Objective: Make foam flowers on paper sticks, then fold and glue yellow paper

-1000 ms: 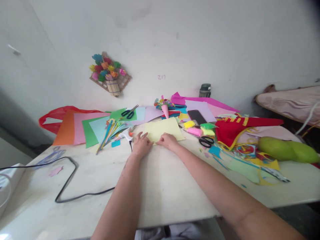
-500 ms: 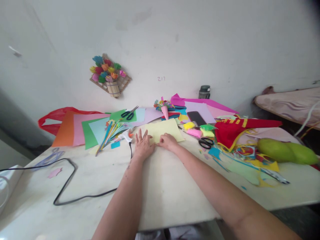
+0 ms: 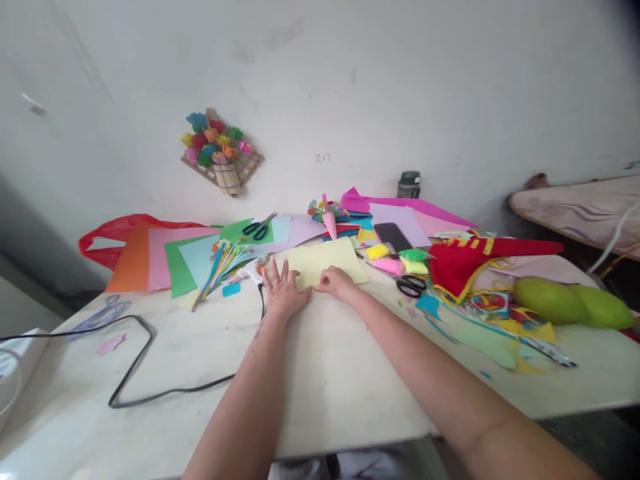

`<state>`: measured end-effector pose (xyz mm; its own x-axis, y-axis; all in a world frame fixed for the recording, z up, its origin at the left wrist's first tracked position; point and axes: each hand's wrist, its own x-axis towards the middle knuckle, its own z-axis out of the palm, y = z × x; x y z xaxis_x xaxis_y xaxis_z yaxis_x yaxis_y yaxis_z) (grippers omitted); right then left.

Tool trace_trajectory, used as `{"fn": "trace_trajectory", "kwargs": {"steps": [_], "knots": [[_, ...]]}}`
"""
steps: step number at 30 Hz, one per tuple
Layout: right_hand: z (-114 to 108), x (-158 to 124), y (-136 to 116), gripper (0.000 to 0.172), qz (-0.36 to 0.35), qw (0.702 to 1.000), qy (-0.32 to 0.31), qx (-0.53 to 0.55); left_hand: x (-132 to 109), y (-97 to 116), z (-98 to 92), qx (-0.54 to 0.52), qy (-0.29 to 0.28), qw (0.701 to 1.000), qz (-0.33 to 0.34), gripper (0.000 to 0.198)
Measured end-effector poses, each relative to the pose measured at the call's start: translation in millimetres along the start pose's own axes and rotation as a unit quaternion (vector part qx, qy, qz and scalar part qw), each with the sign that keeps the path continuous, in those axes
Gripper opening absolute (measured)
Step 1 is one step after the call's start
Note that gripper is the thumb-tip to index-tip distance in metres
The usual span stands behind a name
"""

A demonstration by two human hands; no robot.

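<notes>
A pale yellow sheet of paper [image 3: 330,257] lies on the table between my hands. My left hand [image 3: 285,293] rests with spread fingers on its left side, thumb near the front edge. At that front edge, the curled fingers of my right hand [image 3: 337,283] pinch the paper close to my left thumb. A white glue gun [image 3: 251,272] with a black cord lies just left of my left hand, partly covered by it. To the right of the sheet are black-handled scissors [image 3: 411,286] and small packs of coloured clay [image 3: 389,267].
Coloured sheets [image 3: 157,257], paper strips [image 3: 213,273] and scissors [image 3: 257,229] spread along the back left. A phone [image 3: 393,237], red cloth [image 3: 455,267], paper scraps [image 3: 483,340] and green fruit [image 3: 570,302] occupy the right. A black cord [image 3: 175,392] crosses the left.
My left hand has shifted slightly left and its fingers have spread a little more. My right hand stays almost in place at the paper's front edge.
</notes>
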<state>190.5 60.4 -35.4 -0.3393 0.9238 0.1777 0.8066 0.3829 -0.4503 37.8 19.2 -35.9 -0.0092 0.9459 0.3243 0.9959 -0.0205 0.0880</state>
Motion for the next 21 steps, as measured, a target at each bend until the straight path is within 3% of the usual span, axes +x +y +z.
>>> {"fn": "trace_trajectory", "kwargs": {"steps": [8,16,21], "knots": [[1,0,2,0.020,-0.001,1.000,0.007,0.004,0,5,-3.8,-0.016,-0.020,0.997,-0.075,0.052],[4,0,6,0.021,-0.005,1.000,0.019,0.016,-7,-11,-15.1,-0.004,0.018,0.999,0.026,0.018],[2,-1,6,0.020,-0.003,1.000,0.014,0.016,-13,-20,-13.4,0.005,0.059,0.996,0.064,0.014]]}}
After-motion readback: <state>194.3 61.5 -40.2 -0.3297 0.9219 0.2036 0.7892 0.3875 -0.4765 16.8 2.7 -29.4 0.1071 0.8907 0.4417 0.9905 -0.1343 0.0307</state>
